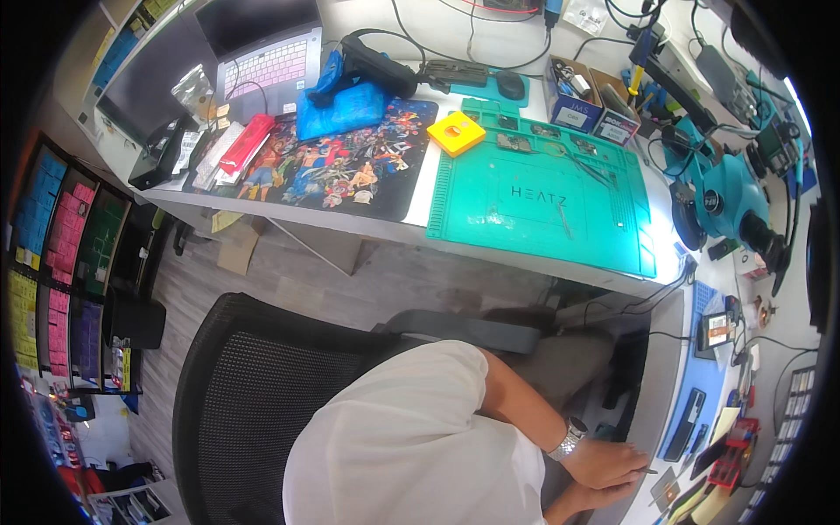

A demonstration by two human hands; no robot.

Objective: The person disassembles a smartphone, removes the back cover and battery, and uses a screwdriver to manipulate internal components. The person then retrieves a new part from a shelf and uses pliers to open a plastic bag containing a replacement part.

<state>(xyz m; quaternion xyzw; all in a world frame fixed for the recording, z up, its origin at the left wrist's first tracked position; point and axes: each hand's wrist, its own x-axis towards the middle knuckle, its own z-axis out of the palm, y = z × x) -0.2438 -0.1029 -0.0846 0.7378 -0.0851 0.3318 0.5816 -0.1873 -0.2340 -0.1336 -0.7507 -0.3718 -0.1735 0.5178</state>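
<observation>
Fingers [632, 462] of the left hand [604, 464] are pinching a thin dark tool [649, 471]; right hand [577, 500] tucked beneath, grip impossible to tell.

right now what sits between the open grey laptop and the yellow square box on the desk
In the head view, a crumpled blue bag lies between the laptop and the yellow box, on a colourful cartoon-print mat.

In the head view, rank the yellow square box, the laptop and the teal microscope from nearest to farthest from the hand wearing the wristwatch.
From the hand with the wristwatch at the lower right:
1. Teal microscope, on the right side of the desk.
2. Yellow square box, at the upper left corner of the green mat.
3. Laptop, far upper left.
</observation>
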